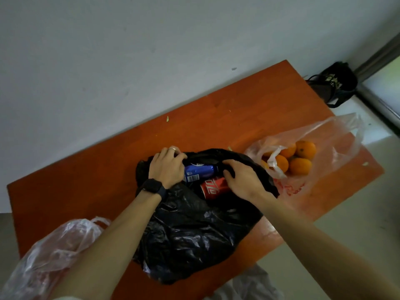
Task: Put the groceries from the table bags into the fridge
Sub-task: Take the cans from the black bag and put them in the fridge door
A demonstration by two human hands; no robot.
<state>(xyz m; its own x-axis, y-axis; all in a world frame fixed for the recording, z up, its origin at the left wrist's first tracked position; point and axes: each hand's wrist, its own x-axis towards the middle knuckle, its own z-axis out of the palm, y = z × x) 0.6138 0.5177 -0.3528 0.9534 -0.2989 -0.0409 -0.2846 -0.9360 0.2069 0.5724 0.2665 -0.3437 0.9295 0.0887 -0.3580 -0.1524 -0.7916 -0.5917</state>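
- Nearest, bottom left: crumpled clear plastic bag (54, 252) on the orange-brown wooden table (249, 109); contents not readable, reddish tint inside.
- Centre front: black plastic bag (190, 239) lying on the table, mouth facing away from the person, pulled open by both hands.
- Left hand (166, 167), w/ dark smartwatch (152, 187) on wrist and ring (172, 149) on a finger: grip closed on the bag's left rim, fingers curled over the black plastic.
- Right hand (242, 180): fingers hooked on the bag's right rim, pressing it back; palm overlaps the end of the red can.
- In the bag mouth, btw the hands: blue soda can (200, 171) on its side, red cola can (213, 188) just beside it, nearer the person; the two look touching.
- Right of the black bag: clear bag (337, 148) w/ red print, lying open on the table, holding several oranges (299, 158) bunched together.
- Far right, past the table corner: dark bag (334, 83) on the floor by the wall.
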